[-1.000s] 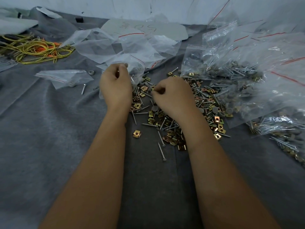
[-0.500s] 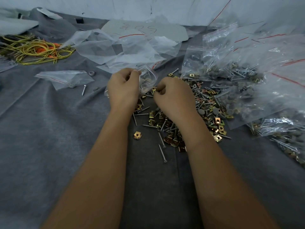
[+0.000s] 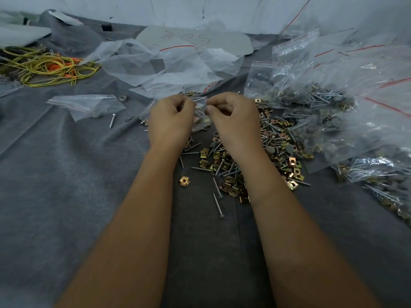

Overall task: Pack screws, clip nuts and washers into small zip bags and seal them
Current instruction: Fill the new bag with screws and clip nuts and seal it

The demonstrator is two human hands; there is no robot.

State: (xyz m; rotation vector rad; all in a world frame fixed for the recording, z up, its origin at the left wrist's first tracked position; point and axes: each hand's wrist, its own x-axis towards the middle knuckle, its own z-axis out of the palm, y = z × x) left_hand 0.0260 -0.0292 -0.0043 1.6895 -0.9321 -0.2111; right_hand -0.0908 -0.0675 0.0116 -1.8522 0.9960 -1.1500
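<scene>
A small clear zip bag point(image 3: 201, 110) hangs between my two hands above the grey cloth. My left hand point(image 3: 170, 120) pinches its top edge on the left, and my right hand point(image 3: 233, 118) pinches the top edge on the right. A brass clip nut shows through the bag's lower part. Below and right of my hands lies a loose pile of screws, brass clip nuts and grey washers point(image 3: 262, 152). One clip nut point(image 3: 184, 181) and a single screw point(image 3: 218, 204) lie apart near my forearms.
Filled zip bags point(image 3: 333, 112) are heaped at the right. Empty clear bags point(image 3: 160, 70) lie at the back, another bag point(image 3: 86, 105) with a washer and a screw at the left. Yellow and orange rubber bands point(image 3: 44, 67) sit far left. Grey cloth point(image 3: 66, 196) covers the table.
My right hand rose from the pile and took the bag's top edge. My left hand shifted right and down with the bag, bringing it between both hands.
</scene>
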